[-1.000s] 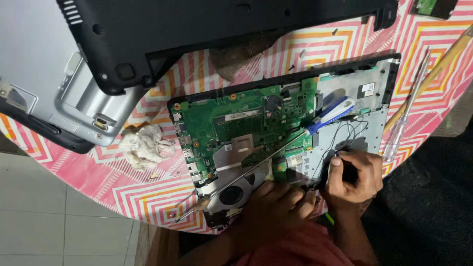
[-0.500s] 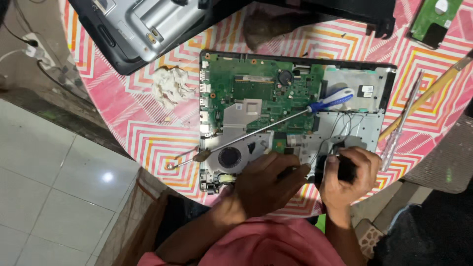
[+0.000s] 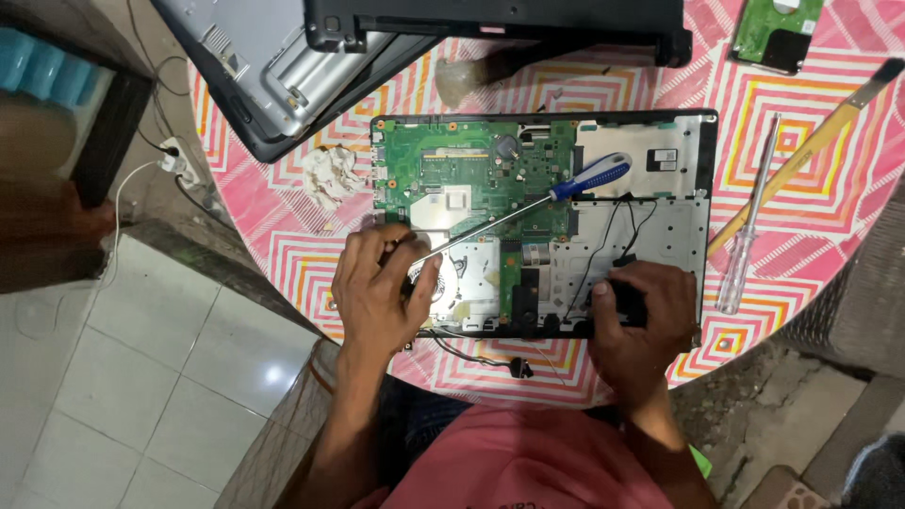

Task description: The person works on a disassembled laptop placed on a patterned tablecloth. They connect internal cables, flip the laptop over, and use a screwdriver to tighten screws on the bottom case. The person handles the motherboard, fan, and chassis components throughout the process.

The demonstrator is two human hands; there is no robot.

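Opened laptop base (image 3: 683,217) at table (image 3: 801,236) centre; screwdriver (image 3: 528,209) lying across its motherboard (image 3: 462,170); second screwdriver (image 3: 749,226) right; crumpled tissue (image 3: 330,177) left; hard drive (image 3: 775,28) far right.

Soft, even light is falling from above, keeping the desk (image 3: 283,254) bright and its pink pattern vivid. A small glare spot is shining on the white floor tile (image 3: 266,374) at lower left. The left edge is sinking into dim, blurred shadow, and the lower right corner is going dark. The green circuit board (image 3: 471,170) is showing fairly sharp, with only slight softness.
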